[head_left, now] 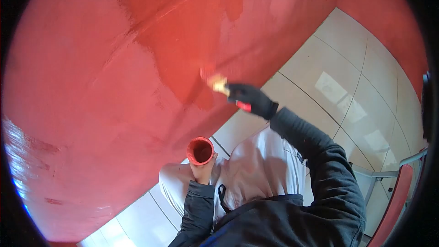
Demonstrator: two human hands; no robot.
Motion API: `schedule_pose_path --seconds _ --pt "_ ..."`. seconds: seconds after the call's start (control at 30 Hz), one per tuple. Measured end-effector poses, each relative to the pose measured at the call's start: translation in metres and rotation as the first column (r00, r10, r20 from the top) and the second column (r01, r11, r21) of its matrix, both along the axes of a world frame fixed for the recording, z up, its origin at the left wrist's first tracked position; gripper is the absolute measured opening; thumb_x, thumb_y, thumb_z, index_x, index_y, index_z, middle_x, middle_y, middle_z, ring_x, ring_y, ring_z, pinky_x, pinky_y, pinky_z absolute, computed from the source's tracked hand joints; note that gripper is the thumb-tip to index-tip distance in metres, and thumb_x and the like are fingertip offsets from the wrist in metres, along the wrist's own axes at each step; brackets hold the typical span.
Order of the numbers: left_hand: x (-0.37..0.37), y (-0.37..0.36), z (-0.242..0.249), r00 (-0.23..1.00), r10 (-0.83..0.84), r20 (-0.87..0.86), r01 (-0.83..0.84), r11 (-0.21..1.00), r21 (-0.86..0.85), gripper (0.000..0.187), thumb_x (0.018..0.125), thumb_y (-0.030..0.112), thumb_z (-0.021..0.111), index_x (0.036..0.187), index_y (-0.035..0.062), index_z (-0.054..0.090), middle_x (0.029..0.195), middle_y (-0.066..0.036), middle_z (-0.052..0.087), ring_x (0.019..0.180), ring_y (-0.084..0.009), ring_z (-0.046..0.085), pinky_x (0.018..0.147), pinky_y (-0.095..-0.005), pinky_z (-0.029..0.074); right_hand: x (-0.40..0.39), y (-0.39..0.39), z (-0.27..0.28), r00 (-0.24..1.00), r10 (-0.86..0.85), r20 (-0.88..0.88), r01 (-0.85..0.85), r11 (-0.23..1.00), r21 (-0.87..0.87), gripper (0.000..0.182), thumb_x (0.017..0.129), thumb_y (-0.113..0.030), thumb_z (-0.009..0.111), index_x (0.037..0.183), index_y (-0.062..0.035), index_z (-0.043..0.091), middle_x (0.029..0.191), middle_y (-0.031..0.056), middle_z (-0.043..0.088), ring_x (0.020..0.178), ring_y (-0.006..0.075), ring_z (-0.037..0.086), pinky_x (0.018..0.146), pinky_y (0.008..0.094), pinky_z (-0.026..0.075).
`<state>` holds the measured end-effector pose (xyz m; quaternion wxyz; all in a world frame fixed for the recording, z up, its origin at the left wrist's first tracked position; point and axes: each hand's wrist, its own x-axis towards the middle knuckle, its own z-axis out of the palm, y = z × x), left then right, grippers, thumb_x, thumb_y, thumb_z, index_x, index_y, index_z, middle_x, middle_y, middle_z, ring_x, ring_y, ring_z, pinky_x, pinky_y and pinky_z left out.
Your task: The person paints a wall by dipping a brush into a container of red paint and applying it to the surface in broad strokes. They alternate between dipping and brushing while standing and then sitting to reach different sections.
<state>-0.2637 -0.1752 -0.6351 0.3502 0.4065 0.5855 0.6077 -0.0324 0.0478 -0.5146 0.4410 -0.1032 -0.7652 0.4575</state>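
Note:
My right hand [253, 99], in a black glove, is closed round the handle of a paintbrush [219, 84]. The bristles, coated in red, are right at the red wall [91, 87], beside a darker, wet-looking patch of paint. Lower down, my bare left hand [202, 170] is wrapped round a cup [200, 151] with a red-smeared rim. The cup stands upright over my knee, its open mouth facing up and its inside dark red.
Pale floor tiles [315, 93] meet the wall's lower edge along a slanting line. At the right stands a red panel with a grey metal frame [386, 174]. A second red wall [384, 9] joins at the upper right corner. My bent legs in light trousers [256, 169] are close to the wall.

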Motion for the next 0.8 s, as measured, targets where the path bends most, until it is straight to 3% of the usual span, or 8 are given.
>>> schedule_pose_path --seconds 0.03,0.2,0.33,0.43,0.6,0.63,0.7,0.8 --pt "0.001 0.001 0.004 1.0 -0.001 -0.016 0.001 1.0 0.002 0.069 0.061 -0.002 0.082 0.12 0.0031 0.046 0.111 -0.008 0.057 0.099 -0.0176 0.057 0.085 -0.0302 0.048 0.001 -0.005 -0.012 0.968 -0.198 0.156 0.07 0.806 0.587 0.033 0.088 -0.01 0.059 0.121 -0.0049 0.057 0.121 0.0138 0.057 0.113 0.0243 0.055 0.097 0.0331 0.041" --pt "0.004 -0.002 0.001 0.998 0.033 -0.055 -0.035 0.999 -0.037 0.066 0.061 -0.001 0.082 0.118 0.003 0.048 0.107 -0.008 0.059 0.096 -0.0171 0.058 0.084 -0.0299 0.049 0.024 0.01 0.067 0.995 -0.077 -0.057 0.077 0.997 0.0 0.023 0.084 -0.002 0.063 0.107 -0.0014 0.062 0.114 0.0153 0.06 0.107 0.0271 0.058 0.092 0.0358 0.045" --pt "0.009 0.0 0.018 0.995 -0.046 0.084 0.047 0.999 -0.01 0.063 0.062 -0.001 0.082 0.116 0.003 0.05 0.106 -0.007 0.059 0.095 -0.0166 0.058 0.082 -0.0292 0.049 0.049 0.073 0.132 0.746 -0.472 -0.469 0.652 0.659 0.375 0.017 0.083 0.001 0.062 0.099 -0.0015 0.064 0.101 0.0106 0.064 0.089 0.0188 0.062 0.078 0.0293 0.05" --pt "0.01 0.0 0.021 0.994 -0.081 0.075 0.082 0.997 -0.012 0.063 0.062 -0.001 0.082 0.115 0.0031 0.05 0.105 -0.007 0.059 0.093 -0.0164 0.059 0.081 -0.0294 0.05 0.045 0.071 0.138 0.595 -0.55 -0.585 0.758 0.625 0.184 0.018 0.082 0.002 0.063 0.099 -0.0015 0.063 0.099 0.0114 0.063 0.088 0.0197 0.062 0.079 0.029 0.049" --pt "0.008 0.002 0.012 1.0 0.012 0.018 -0.011 0.999 -0.045 0.065 0.061 -0.004 0.081 0.117 0.0033 0.047 0.101 -0.008 0.06 0.089 -0.0162 0.06 0.08 -0.0302 0.051 0.002 0.02 0.018 0.945 -0.274 -0.179 0.313 0.915 0.255 0.03 0.083 -0.001 0.062 0.113 -0.0032 0.06 0.117 0.0143 0.058 0.111 0.0253 0.055 0.094 0.0333 0.043" --pt "0.006 0.002 0.01 1.0 -0.004 -0.009 0.004 0.999 -0.038 0.067 0.06 -0.005 0.08 0.117 0.0033 0.046 0.101 -0.008 0.06 0.09 -0.0164 0.06 0.08 -0.0305 0.051 -0.003 -0.001 0.007 0.984 -0.117 -0.135 0.126 0.99 0.064 0.03 0.085 -0.005 0.061 0.115 -0.0044 0.059 0.12 0.0141 0.057 0.114 0.0269 0.053 0.096 0.0347 0.041" --pt "0.003 0.003 0.004 0.999 -0.024 -0.035 0.023 0.999 -0.033 0.069 0.059 -0.006 0.08 0.118 0.0034 0.045 0.1 -0.008 0.06 0.09 -0.0165 0.061 0.081 -0.0308 0.051 -0.004 -0.021 -0.003 0.994 -0.078 0.076 0.048 0.938 0.342 0.026 0.085 -0.009 0.062 0.111 -0.0039 0.061 0.12 0.0146 0.058 0.112 0.0261 0.055 0.096 0.0359 0.042" --pt "0.002 0.001 -0.004 0.999 -0.032 -0.039 0.03 0.998 -0.049 0.07 0.059 -0.006 0.081 0.118 0.0033 0.045 0.101 -0.008 0.06 0.09 -0.0167 0.061 0.08 -0.0304 0.051 0.006 -0.006 0.029 0.997 -0.054 -0.062 0.064 0.984 0.166 0.023 0.083 -0.004 0.064 0.106 -0.0026 0.061 0.112 0.0142 0.06 0.104 0.0268 0.058 0.09 0.0359 0.045"
